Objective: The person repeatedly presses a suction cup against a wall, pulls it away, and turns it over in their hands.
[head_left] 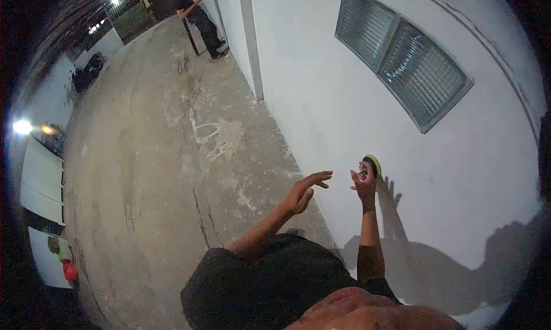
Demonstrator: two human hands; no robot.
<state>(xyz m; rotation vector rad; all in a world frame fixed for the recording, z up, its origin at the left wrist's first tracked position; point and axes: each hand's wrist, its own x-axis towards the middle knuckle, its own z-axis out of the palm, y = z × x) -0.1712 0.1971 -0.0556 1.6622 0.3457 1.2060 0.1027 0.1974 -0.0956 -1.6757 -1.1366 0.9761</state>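
My right hand is closed on a round tool with a yellow rim and a dark grip, which lies against the white wall. The tool's face towards the wall is hidden. To its left, my left hand hangs in the air over the concrete floor with its fingers apart and nothing in it. A shadow of my arm falls on the wall beside the tool.
A glass-block window is set in the wall above. Farther off, a person in dark clothes stands by the wall. Cracked concrete floor stretches to the left, with a dark heap and a red object at its edge.
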